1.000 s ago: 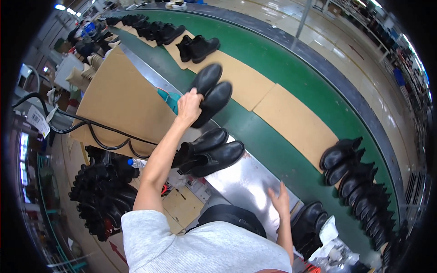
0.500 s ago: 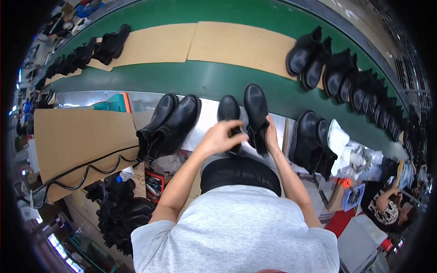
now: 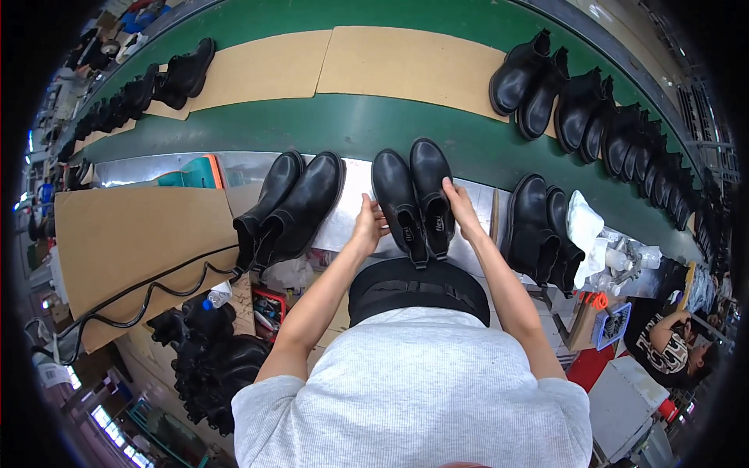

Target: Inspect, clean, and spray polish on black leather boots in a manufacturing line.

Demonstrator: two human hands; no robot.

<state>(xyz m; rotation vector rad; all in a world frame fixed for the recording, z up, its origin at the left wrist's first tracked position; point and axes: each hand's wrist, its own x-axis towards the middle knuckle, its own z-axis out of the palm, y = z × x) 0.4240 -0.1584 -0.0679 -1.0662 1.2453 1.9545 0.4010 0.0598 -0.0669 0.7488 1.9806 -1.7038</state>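
Observation:
A pair of black ankle boots [image 3: 392, 181] stands in front of me on the metal strip, toes away from me and pull tabs toward me. My right hand [image 3: 464, 210] is against the outer side of the right boot [image 3: 430, 165], gripping it, with some of its fingers hidden. Beside the left boot, my left hand [image 3: 369, 228] is open, its fingers apart and close to the shaft. To the left another pair of black boots [image 3: 312, 204] leans at a slant. A further pair [image 3: 529, 214] stands to my right.
Across the green bench [image 3: 273, 125] lies tan cardboard [image 3: 406, 66], with rows of black boots [image 3: 579, 117] at right and far left. A cardboard sheet [image 3: 144, 249] with a coiled black cable is at left. White plastic wrapping [image 3: 585, 230] lies right; a person [image 3: 667, 343] is beyond.
My left hand has moved from over the left boot's opening to its outer side. The two boots now stand closer together. My right hand has shifted slightly up along the right boot.

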